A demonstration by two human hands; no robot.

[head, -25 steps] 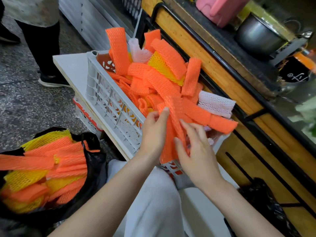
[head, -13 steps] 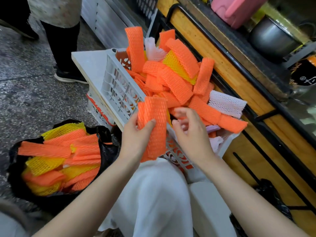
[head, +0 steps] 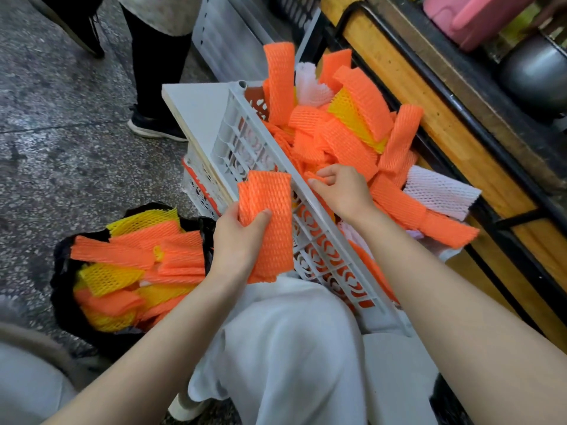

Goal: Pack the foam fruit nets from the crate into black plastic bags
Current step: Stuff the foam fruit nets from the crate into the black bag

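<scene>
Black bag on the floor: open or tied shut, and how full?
Open and nearly full: the black bag gapes at the top, with orange and yellow foam nets heaped to its rim.

a shop or market stall — speckled stone floor (head: 61, 133), white plastic crates (head: 242, 142), wooden counter (head: 408, 84) with a steel pot (head: 537, 78)

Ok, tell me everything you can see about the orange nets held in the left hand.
The orange nets are a thin stack of flat foam mesh sleeves, bright orange with a diamond lattice, edges slightly offset. It stands roughly upright before the outer wall of the white crate; contact with that wall is unclear. The left hand grips its lower left part, thumb across the front. The right hand, pinching another net inside the crate, does not touch it.
</scene>
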